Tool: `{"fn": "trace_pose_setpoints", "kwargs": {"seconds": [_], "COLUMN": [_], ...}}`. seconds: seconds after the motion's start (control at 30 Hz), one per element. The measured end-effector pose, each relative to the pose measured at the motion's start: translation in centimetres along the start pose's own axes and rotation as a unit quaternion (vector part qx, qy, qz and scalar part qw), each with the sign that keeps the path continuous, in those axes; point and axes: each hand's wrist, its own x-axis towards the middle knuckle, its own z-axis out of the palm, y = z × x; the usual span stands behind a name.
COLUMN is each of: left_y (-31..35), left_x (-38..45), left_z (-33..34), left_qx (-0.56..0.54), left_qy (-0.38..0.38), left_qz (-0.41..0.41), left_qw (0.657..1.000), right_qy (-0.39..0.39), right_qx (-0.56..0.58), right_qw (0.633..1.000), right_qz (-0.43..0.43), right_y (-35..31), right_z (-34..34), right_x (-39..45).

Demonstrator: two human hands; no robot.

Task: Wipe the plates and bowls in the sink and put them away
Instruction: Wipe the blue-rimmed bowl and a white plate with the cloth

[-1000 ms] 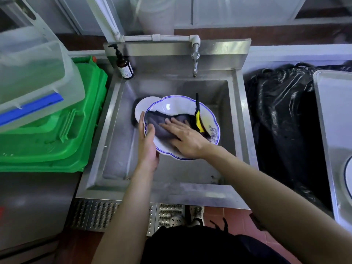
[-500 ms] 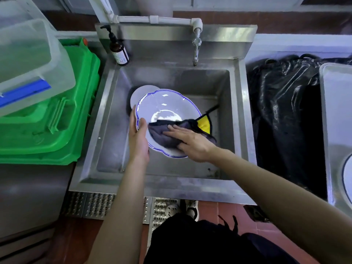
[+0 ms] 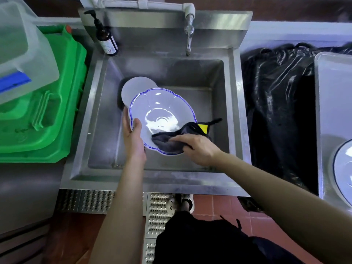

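Right hand (image 3: 198, 148): closed over a dark grey cleaning cloth with a yellow tag (image 3: 171, 141), pressing it onto the near right inner wall of the bowl. Left hand (image 3: 133, 138): clamped on the near left rim, thumb inside, fingers behind.

White ceramic bowl with scalloped blue-edged rim (image 3: 162, 113): held tilted above the floor of the stainless steel sink basin (image 3: 213, 77), open face toward the camera. Glossy highlights across the inner surface; judged wet or glazed smooth, therefore slippery. Judged stiff, moderately heavy and fragile against the steel. Recommended hold: opposite points of the rim, thumb inside and fingers outside, or one palm under the base. No one-handed pinch on a wet edge.

Plain white round plate (image 3: 133, 86): behind and left of the bowl, partly covered by it, leaning or lying at the far left of the basin; which cannot be determined. Not yet wiped, by judgement.

Far left corner of the sink ledge: brown pump bottle with white label (image 3: 106, 40). Far centre: white-piped metal tap (image 3: 189, 35), no water visible.

Right side: pale plastic tub (image 3: 323, 92) holding another blue-rimmed dish (image 3: 342, 168), the likely put-away place.
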Motion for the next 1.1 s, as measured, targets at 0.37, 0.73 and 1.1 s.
{"fn": "trace_pose_setpoints", "kwargs": {"seconds": [0.37,0.73,1.1], "left_y": [-0.3,-1.1,-1.7], "left_x": [-6.6,-18.9,-23.4], "left_z": [-0.1,-0.4,3.2], "left_qx": [-0.062,-0.073,-0.071], "left_qy": [0.058,0.081,0.001], "left_qz": [-0.035,0.018,-0.026], "left_qw": [0.996,0.994,0.997], "right_qy": [0.231,0.029,0.325], "right_qx": [-0.032,-0.230,0.310], "right_qw": [0.967,0.967,0.867], "right_qz": [0.106,0.102,0.218], "right_y": [7.6,12.7,8.0], "right_z": [-0.5,9.9,2.4], "right_x": [-12.4,-20.0,-20.6]}}
